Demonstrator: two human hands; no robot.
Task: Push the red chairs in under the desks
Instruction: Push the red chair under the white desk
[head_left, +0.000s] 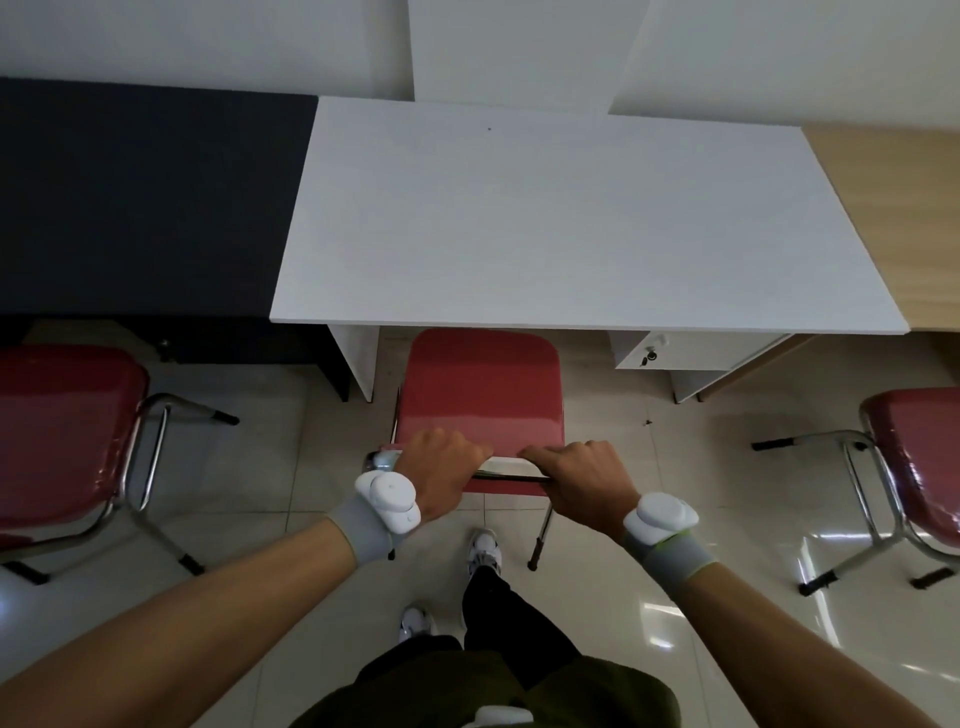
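Note:
A red chair (480, 389) stands in front of me, its seat front just under the edge of the white desk (571, 223). My left hand (441, 475) and my right hand (579, 480) both grip the top of its backrest, side by side. A second red chair (62, 431) stands at the left, pulled out from the dark desk (145, 197). A third red chair (919, 462) stands at the right edge, out from the wooden desk (893, 218).
The white desk has a side panel (358, 358) on the left of the chair and a locked drawer unit (670, 353) on the right. Chrome chair legs (156, 499) jut onto the tiled floor. My feet (483, 551) stand behind the middle chair.

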